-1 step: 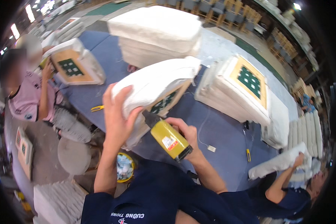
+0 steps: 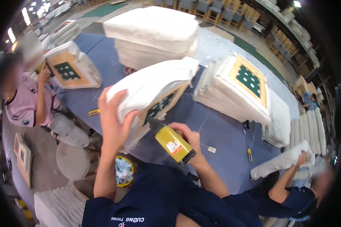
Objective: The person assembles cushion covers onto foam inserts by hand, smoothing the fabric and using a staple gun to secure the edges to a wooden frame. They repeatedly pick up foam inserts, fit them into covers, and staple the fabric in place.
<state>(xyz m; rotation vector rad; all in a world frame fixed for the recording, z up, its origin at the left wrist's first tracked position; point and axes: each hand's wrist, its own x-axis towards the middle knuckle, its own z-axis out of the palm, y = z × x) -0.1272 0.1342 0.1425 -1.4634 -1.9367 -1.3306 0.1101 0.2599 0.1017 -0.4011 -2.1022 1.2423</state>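
Observation:
A white fabric-covered seat cushion [image 2: 151,81] stands tilted on its edge in front of me, its wooden frame and green webbing [image 2: 161,106] facing right and toward me. My left hand [image 2: 115,115] grips the cushion's near end, fingers over the white cover and thumb toward the frame. In my right hand [image 2: 187,138] is a yellow staple gun [image 2: 174,145] with a black nose, its handle hidden. That nose lies close to the frame's near edge, by my left thumb; whether it touches cannot be made out.
The blue table [image 2: 185,151] bears stacked white cushions [image 2: 151,34] behind and more cushions [image 2: 231,87] at right. Yellow cutters [image 2: 249,155] lie on it. A yellow-rimmed bucket [image 2: 124,172] and round stool [image 2: 72,160] stand at left. Co-workers sit at left [image 2: 30,94] and right [image 2: 291,196].
The whole view has shifted slightly to the left. The staple gun sits a little lower and farther right against the cushion. Both hands keep their hold.

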